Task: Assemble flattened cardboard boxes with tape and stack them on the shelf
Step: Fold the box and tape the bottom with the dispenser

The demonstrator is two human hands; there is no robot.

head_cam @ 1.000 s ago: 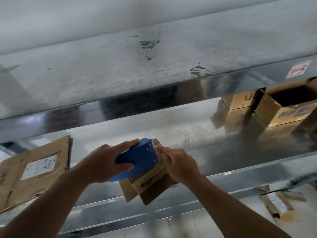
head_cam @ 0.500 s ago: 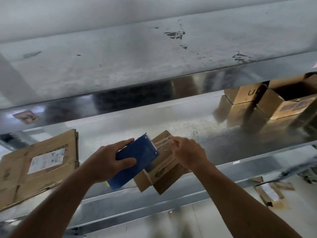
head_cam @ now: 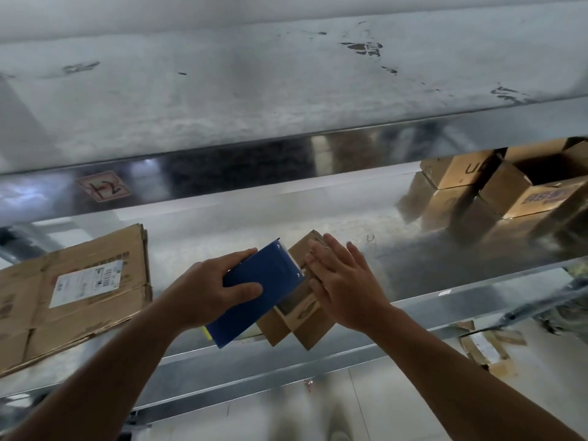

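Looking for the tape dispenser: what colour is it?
Dark blue. The left hand grips the dispenser; head view.

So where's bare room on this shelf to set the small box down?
Bare shelf lies behind and right of the small box, between the flattened cardboard at left and the assembled boxes at far right. Crowded there and at front middle.

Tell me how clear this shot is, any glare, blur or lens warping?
Head view: the metal shelf throws glare and mirrors the boxes at the right, which look smeared. Head view: long shelf edges bow slightly, wide-lens warping. Head view: the left hand gripping the blue tape dispenser and the right hand flat on the small box look fairly sharp.
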